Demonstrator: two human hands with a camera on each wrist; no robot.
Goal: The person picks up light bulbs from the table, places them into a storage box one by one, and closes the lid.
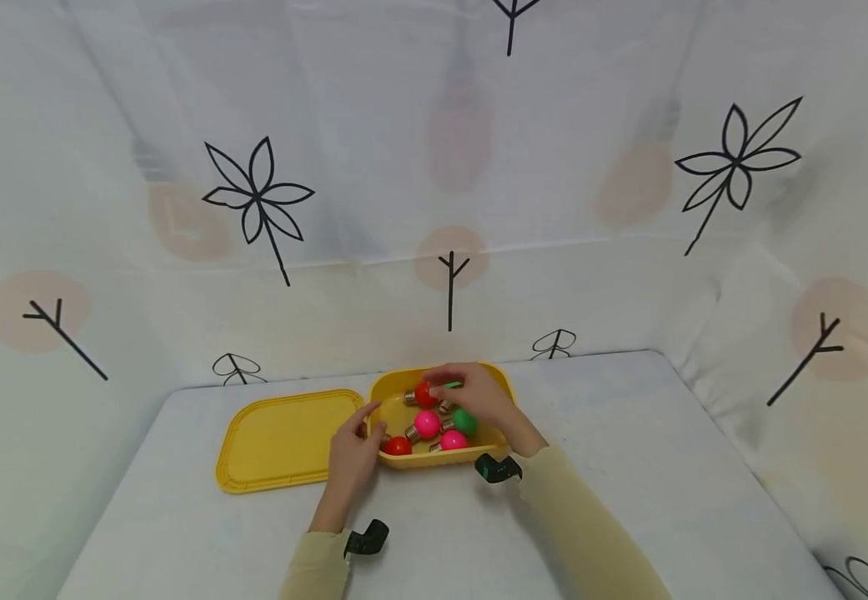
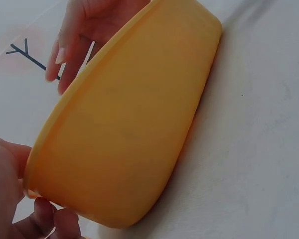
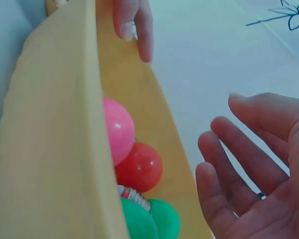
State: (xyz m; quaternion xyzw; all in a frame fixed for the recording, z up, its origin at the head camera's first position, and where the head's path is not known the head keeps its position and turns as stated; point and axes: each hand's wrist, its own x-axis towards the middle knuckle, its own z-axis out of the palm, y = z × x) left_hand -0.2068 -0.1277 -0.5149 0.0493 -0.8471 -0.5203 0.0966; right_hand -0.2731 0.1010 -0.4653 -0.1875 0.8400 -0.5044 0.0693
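A deep yellow plastic bin [image 1: 434, 459] holds several round light bulbs with screw bases. Among them are a red bulb [image 1: 426, 394], a pink bulb [image 1: 427, 424] and a green bulb [image 1: 465, 421]. At the bin's left end, my left hand [image 1: 353, 454] grips the rim between thumb and fingers; the left wrist view shows the fingertips [image 2: 65, 222] curled against the outer wall. My right hand [image 1: 482, 396] is over the bin's right half, above the bulbs. Its fingers are relaxed and spread in the right wrist view, with nothing between them.
Left of the bin lies a flat yellow tray or lid [image 1: 283, 442], its near right corner close to my left hand. Both stand on a white-covered table [image 1: 614, 467]. A printed white cloth [image 1: 373, 308] rises behind the table and at its sides.
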